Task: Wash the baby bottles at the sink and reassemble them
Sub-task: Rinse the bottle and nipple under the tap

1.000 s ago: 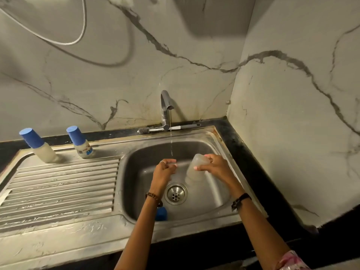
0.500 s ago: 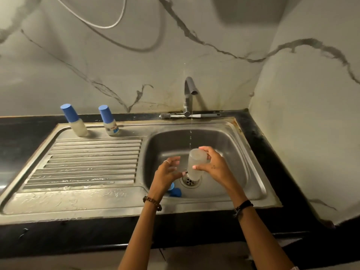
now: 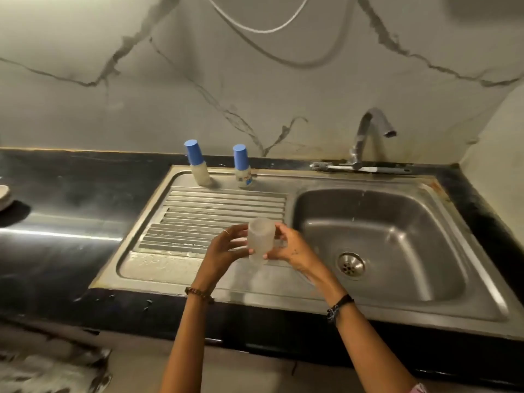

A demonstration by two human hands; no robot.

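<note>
Bottle (image 3: pixel 261 239) carried from basin to drainboard (image 3: pixel 215 219) — upright, base up, both hands' fingers (image 3: pixel 279 228) wrapping it.

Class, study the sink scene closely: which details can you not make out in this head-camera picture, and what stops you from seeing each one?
- Lower end of the frosted bottle, head view: covered by the left hand and right hand.
- Label print on the right capped bottle: too small.
- White object on the counter: cut off by the left edge.
- Brush behind the tap: bristles blurred.

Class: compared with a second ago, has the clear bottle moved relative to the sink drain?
Yes. The clear bottle went from above the drain leftward, now over the drainboard edge.
</note>
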